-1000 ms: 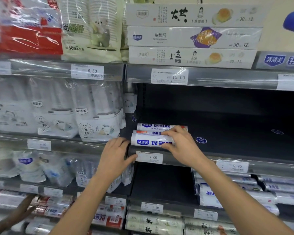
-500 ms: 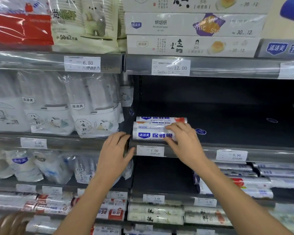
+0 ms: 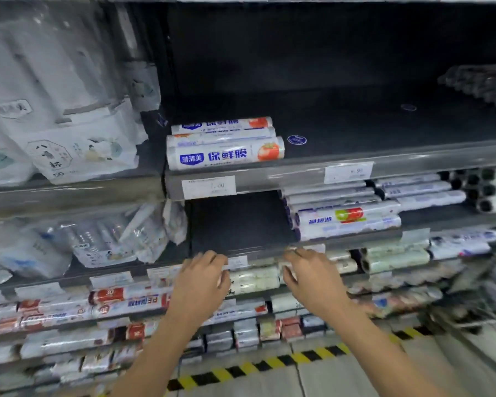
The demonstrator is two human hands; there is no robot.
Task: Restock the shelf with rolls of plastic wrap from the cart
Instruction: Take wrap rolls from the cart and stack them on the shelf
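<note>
Three white rolls of plastic wrap (image 3: 225,153) with blue lettering and a tomato picture lie stacked at the left front of a dark shelf (image 3: 384,164). Both hands have come away from them. My left hand (image 3: 202,279) and my right hand (image 3: 312,277) hang in the air two shelves lower, fingers loosely curled and holding nothing. The cart is out of view.
Bags of plastic cups (image 3: 69,144) fill the shelf to the left. More film rolls (image 3: 347,219) lie on the shelf below, beside a dark gap (image 3: 235,222). Lower shelves hold boxed wraps (image 3: 121,302). A yellow-black floor stripe (image 3: 269,365) runs along the base.
My right hand let go of the front roll and both hands dropped down and back from the shelf. The view tilted downward.
</note>
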